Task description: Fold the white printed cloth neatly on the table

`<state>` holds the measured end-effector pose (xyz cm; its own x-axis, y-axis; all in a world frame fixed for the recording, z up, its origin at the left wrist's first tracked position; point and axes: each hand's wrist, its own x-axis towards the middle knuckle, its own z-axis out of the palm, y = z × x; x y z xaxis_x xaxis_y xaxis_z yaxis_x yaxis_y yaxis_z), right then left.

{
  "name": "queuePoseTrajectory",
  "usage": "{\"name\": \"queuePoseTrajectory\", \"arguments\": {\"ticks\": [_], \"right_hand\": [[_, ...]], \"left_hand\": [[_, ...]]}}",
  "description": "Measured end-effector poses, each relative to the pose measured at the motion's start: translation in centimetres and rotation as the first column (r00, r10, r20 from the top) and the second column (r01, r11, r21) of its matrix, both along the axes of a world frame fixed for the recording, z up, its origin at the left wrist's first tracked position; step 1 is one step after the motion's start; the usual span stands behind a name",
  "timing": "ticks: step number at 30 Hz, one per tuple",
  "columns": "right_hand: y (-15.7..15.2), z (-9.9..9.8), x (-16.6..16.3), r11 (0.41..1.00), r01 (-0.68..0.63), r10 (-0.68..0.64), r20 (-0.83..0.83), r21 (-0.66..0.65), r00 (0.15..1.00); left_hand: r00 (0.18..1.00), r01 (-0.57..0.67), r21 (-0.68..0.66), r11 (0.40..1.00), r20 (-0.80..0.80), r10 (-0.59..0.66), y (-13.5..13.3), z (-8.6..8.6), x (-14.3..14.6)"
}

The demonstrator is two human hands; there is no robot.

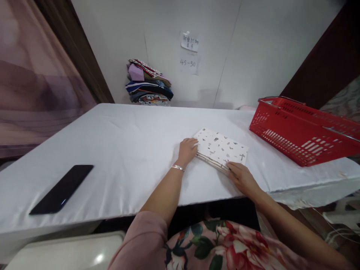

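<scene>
A folded white cloth (222,146) with a small scattered print lies on the white-covered table, its layered edges towards me. My left hand (188,150) grips its left corner, the fingertips resting on the top layer and a silver bracelet on the wrist. At the near right corner, my right hand (242,177) is closed on the cloth, with the thumb side on top and the other fingers partly hidden below the edge. Both hands are low, at table height.
A red perforated basket (295,131) with metal handles stands to the right. On the left lies a black flat device (62,189). Behind the table's far edge is a stack of folded fabrics (149,83). Paper notes (188,63) hang on the wall.
</scene>
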<state>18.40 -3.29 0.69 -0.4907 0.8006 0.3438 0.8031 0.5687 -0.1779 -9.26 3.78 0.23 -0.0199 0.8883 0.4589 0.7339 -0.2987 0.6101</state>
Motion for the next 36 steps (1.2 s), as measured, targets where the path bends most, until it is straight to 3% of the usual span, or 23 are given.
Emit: {"name": "queuePoseTrajectory", "arguments": {"ticks": [5, 10, 19, 23, 27, 31, 36], "right_hand": [[0.8, 1.1, -1.8, 0.999, 0.025, -0.026, -0.006, -0.037, 1.000], [1.6, 1.3, -2.5, 0.991, 0.067, -0.062, 0.051, -0.119, 0.997], [3.5, 1.3, -2.0, 0.960, 0.043, -0.083, -0.135, -0.277, 0.987], [3.6, 1.0, -2.0, 0.963, 0.085, -0.135, -0.186, -0.254, 0.973], [3.0, 0.9, -2.1, 0.963, 0.124, -0.175, -0.204, -0.239, 0.963], [2.8, 1.0, -2.1, 0.979, 0.082, -0.114, -0.164, -0.188, 0.980], [2.9, 1.0, -2.2, 0.987, 0.027, -0.042, -0.095, -0.161, 0.995]], "left_hand": [[0.968, 0.210, -0.066, 0.975, -0.129, -0.217, -1.3, 0.8, 1.3], [0.941, 0.282, -0.135, 0.950, -0.154, -0.301, -1.3, 0.8, 1.4], [0.927, 0.339, -0.066, 0.938, -0.148, -0.345, -1.2, 0.6, 1.7], [0.941, 0.305, -0.026, 0.952, -0.146, -0.306, -1.3, 0.6, 2.3], [0.927, 0.347, 0.017, 0.938, -0.160, -0.340, -1.7, 0.7, 3.0], [0.902, 0.398, 0.033, 0.917, -0.195, -0.384, -2.1, 0.6, 3.5], [0.912, 0.361, -0.016, 0.933, -0.204, -0.356, -2.1, 0.5, 3.6]]}}
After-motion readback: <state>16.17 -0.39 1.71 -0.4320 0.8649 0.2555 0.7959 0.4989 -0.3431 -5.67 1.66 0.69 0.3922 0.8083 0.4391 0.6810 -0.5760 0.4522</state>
